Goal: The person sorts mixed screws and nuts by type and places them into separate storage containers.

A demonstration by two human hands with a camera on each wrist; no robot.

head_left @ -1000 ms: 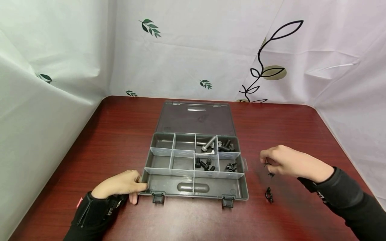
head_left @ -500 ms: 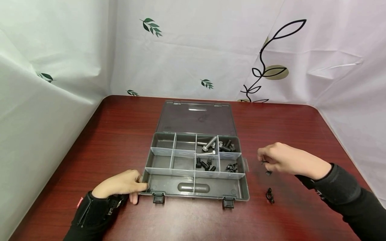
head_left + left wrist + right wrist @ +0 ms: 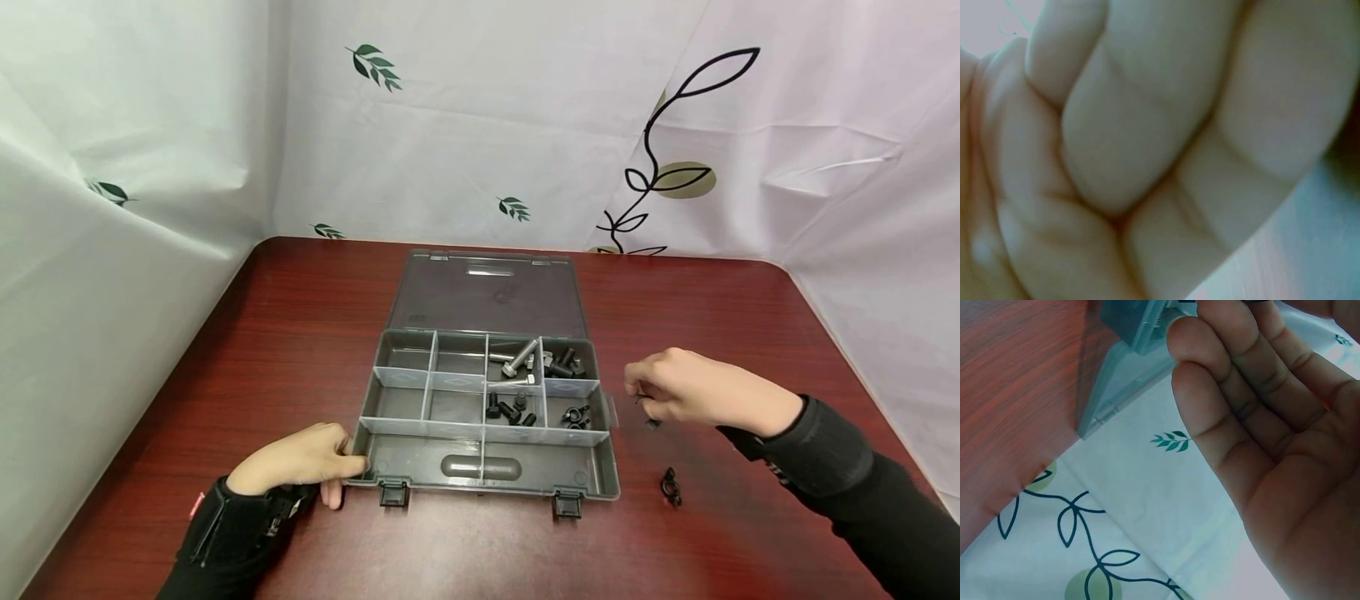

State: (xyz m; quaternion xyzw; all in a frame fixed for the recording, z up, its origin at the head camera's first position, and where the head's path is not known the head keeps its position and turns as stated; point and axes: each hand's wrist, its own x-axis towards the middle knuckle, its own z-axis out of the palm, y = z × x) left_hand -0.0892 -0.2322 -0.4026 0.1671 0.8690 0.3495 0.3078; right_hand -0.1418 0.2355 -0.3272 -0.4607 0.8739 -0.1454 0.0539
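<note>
A grey translucent compartment box [image 3: 420,454] lies on the table with its lid [image 3: 487,296] swung back. My left hand [image 3: 296,458] grips its front left corner, thumb at the rim; curled fingers [image 3: 1135,106] fill the left wrist view. Right of the box, above the table, my right hand [image 3: 682,387] pinches a small black wing nut [image 3: 653,423], mostly hidden by the fingers. Another black wing nut [image 3: 671,487] lies on the table below that hand. More wing nuts [image 3: 576,417] sit in the right middle compartment.
Silver bolts [image 3: 519,358] and black bolts [image 3: 512,408] lie in separate compartments, with dark fasteners [image 3: 564,364] in the back right one. Two latches [image 3: 567,504] stick out at the box's front. A white patterned sheet [image 3: 450,125] surrounds the red-brown table [image 3: 315,333].
My right hand has moved left toward the box with the wing nut in its fingers. The left hand stays at the box's corner.
</note>
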